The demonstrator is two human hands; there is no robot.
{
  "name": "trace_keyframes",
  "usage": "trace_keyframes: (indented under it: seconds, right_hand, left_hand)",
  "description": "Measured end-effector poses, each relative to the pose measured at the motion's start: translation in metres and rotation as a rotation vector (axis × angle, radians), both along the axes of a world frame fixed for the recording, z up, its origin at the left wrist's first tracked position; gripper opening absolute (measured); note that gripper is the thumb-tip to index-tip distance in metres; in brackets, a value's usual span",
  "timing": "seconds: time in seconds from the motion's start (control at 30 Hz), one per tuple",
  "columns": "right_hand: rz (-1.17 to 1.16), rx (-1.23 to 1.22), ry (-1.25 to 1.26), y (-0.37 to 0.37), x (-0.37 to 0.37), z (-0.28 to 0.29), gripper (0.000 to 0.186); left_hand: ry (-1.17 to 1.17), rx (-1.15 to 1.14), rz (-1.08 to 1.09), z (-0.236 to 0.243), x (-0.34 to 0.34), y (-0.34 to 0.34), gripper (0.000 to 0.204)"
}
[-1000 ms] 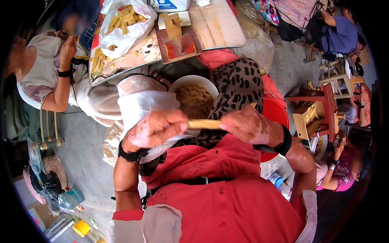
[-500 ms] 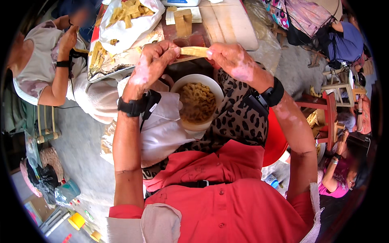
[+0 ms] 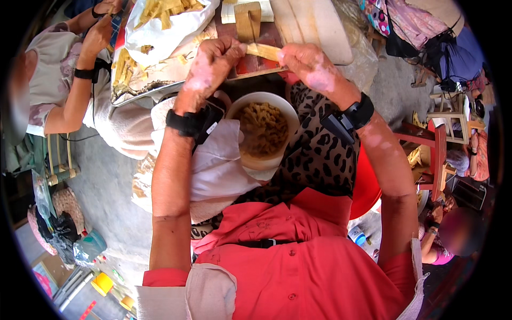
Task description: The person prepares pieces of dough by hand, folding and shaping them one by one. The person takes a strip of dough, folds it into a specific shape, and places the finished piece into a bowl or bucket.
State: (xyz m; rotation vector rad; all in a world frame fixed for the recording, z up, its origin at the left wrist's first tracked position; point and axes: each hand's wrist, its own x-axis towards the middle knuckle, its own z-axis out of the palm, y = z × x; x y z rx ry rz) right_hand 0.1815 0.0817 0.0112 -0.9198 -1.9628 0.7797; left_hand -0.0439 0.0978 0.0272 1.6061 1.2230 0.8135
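Two hands meet at 12 o'clock in the picture, over a white bowl. The left hand (image 3: 210, 64) has its fingers curled and pressed onto one end of a pale yellow strip (image 3: 262, 51); the right hand (image 3: 306, 63) pinches the other end, so the strip spans the short gap between them, level and a little above the bowl's far rim.

By its look the strip is light and thin, like a slice of fibrous plant stalk, probably stiff along its length but apt to split or snap if bent hard. The ends, where both hands already have it, seem the sound places to hold; its middle is bare.

Going left to right among the containers: at 10 o'clock a metal tray (image 3: 140, 92) carries loose yellow pieces, and a white bag (image 3: 160, 26) at 11 o'clock on it is filled with more of them. The bowl (image 3: 288, 114), just above centre and resting on a white cloth (image 3: 224, 170) in the lap, is heaped with small tan curled bits, fairly full. Behind the hands a small wooden block (image 3: 247, 18) stands on the red table (image 3: 256, 64). Another person sits at 10 o'clock, well apart.
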Motion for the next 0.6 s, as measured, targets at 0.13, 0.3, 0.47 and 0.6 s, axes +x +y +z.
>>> trace_keyframes:
  seconds: [0.13, 0.3, 0.47, 0.6]
  right_hand:
    - [-0.069, 0.108, -0.368, -0.019, 0.024, -0.012, 0.017]
    - [-0.058, -0.11, -0.22, -0.069, 0.016, 0.01, 0.014]
    - [-0.005, -0.1, -0.097, -0.109, 0.012, 0.029, 0.015]
    - [0.03, -0.097, -0.045, -0.136, 0.006, 0.042, 0.018]
  left_hand:
    - [0.147, 0.131, -0.02, 0.001, -0.016, -0.008, 0.028]
    - [0.122, 0.042, -0.106, 0.033, -0.008, -0.054, 0.027]
    - [0.145, 0.35, -0.188, 0.04, 0.002, -0.088, 0.032]
    - [-0.098, 0.161, -0.322, 0.06, 0.019, -0.121, 0.027]
